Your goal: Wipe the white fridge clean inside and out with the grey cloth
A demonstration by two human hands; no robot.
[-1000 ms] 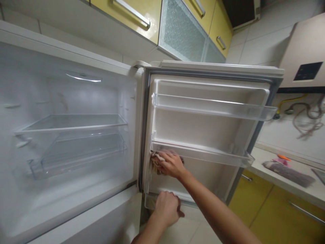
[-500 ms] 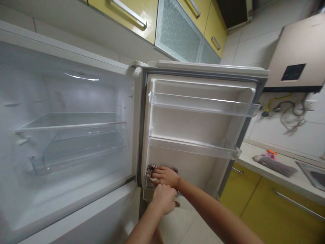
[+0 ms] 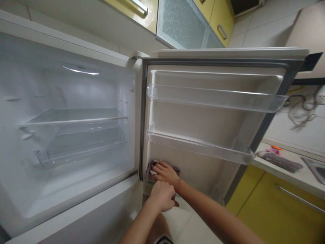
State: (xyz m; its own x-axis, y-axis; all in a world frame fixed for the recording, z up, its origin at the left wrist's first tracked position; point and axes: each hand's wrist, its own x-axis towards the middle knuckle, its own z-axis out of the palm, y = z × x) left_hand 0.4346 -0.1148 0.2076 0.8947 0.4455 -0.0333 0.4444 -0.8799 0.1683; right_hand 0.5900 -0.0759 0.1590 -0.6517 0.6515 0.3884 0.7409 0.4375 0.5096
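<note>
My right hand [image 3: 166, 174] lies over a crumpled, patterned cloth [image 3: 152, 164], pressing it against the inner face of the open fridge door [image 3: 198, 120], low down near the hinge side. Just below it, my left hand [image 3: 163, 196] is closed around the front edge of the clear bottom door rack [image 3: 148, 188]; its fingertips are mostly hidden. Two more clear racks, an upper rack [image 3: 215, 98] and a middle rack [image 3: 200, 145], cross the door above my hands.
At left the fridge compartment [image 3: 27, 189] stands open, with a glass shelf [image 3: 76, 115] and a clear tray [image 3: 83, 145] beneath it. Right of the door, a counter [image 3: 269, 144] holds a grey cloth [image 3: 281, 162] near a sink [image 3: 316, 169]. Yellow cabinets [image 3: 279, 206] stand below.
The door's free edge has swung out to the right and nearer to me. My right hand and the cloth stay at nearly the same spot, and my left hand keeps its hold on the rack.
</note>
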